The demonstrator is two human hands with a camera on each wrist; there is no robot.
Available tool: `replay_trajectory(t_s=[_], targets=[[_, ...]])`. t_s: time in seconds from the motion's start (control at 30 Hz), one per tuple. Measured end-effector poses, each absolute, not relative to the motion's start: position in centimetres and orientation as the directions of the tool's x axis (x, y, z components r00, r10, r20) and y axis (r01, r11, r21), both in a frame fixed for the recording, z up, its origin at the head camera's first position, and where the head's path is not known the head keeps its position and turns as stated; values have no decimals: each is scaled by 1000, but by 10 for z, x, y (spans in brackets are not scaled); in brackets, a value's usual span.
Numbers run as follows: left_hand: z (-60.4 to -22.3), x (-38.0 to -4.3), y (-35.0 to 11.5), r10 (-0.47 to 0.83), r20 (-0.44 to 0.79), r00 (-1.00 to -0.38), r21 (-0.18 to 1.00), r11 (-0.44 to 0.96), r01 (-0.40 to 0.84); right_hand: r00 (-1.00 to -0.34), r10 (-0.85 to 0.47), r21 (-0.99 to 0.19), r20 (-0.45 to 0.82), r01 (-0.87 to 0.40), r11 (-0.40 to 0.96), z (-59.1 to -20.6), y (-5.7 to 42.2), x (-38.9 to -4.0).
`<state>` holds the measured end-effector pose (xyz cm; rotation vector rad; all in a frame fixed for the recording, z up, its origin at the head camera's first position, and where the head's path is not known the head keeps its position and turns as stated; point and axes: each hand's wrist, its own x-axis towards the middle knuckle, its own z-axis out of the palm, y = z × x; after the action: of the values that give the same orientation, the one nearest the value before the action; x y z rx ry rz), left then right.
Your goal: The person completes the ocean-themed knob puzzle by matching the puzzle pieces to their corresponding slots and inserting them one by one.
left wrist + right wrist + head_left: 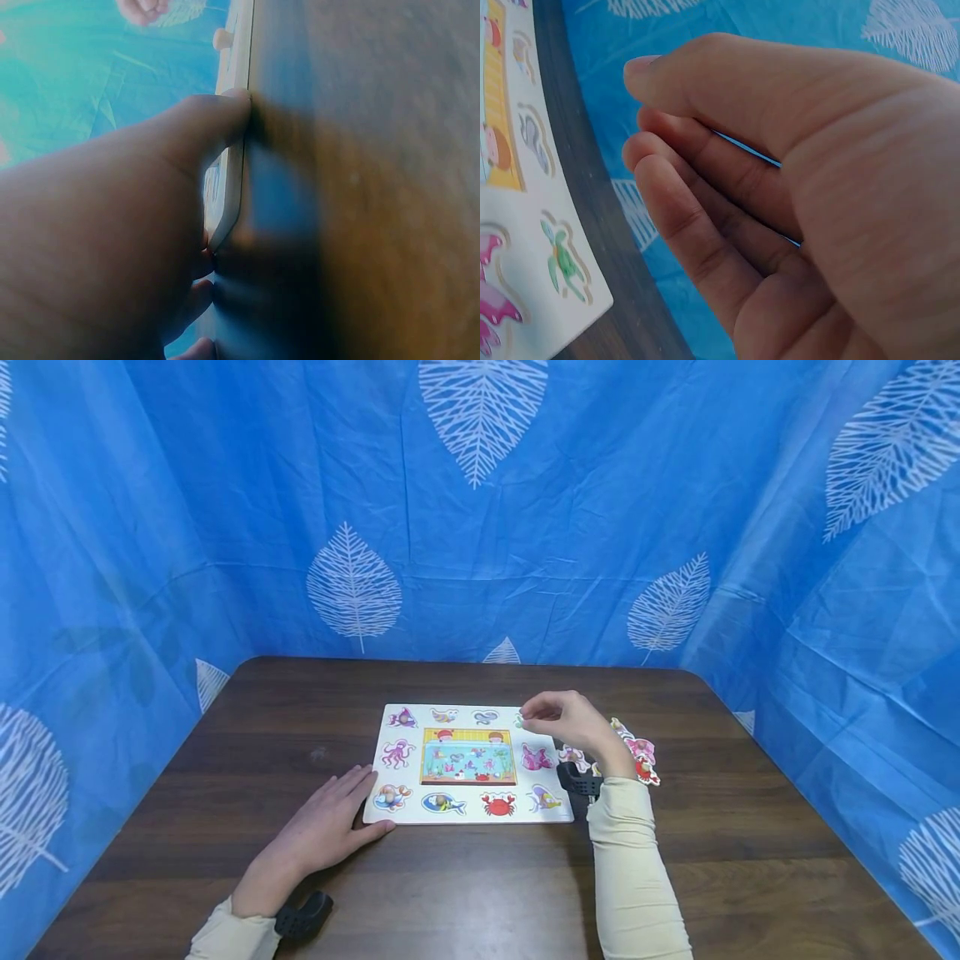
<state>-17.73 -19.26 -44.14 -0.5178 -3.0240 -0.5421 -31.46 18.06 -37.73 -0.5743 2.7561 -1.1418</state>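
A white puzzle board point(528, 781) printed with sea animals lies on the table. My left hand point(322, 827) rests at its lower left corner, thumb on the front edge and fingers along the left side. In the left wrist view the thumb point(217, 116) touches the board's edge. My right hand point(573, 722) is raised over the upper right corner, its fingers loosely bent with nothing between them. Near it in the right wrist view is the green turtle shape point(564, 262), in a recess. Knobs show on a few pieces, such as the crab-like one point(392, 797) at lower left.
Loose puzzle pieces point(642, 750) lie in a cluster right of the board, partly hidden by my right wrist. One pinkish piece point(573, 757) is close to the board's right edge. A blue leaf-print curtain point(480, 568) surrounds the dark wooden table point(480, 893).
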Motion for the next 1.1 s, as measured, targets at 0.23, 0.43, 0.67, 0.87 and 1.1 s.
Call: replay_trajectory(t_s=[0.23, 0.43, 0.67, 0.87, 1.1], targets=[[-442, -177, -193, 315, 82, -945, 340, 883, 324, -933, -356, -687, 52, -292, 665, -381, 191, -317], [-442, -177, -193, 321, 86, -943, 337, 881, 331, -931, -363, -686, 44, -292, 666, -386, 199, -318], [-442, -177, -193, 316, 77, -946, 341, 883, 323, -946, -323, -684, 5, -239, 689, -389, 214, -315], [-442, -177, -193, 317, 80, -945, 344, 881, 324, -960, -273, -687, -56, -161, 709, -393, 222, -313], [-443, -178, -193, 317, 79, -945, 342, 882, 324, -956, -275, -673, -98, -140, 726, -395, 228, -313]])
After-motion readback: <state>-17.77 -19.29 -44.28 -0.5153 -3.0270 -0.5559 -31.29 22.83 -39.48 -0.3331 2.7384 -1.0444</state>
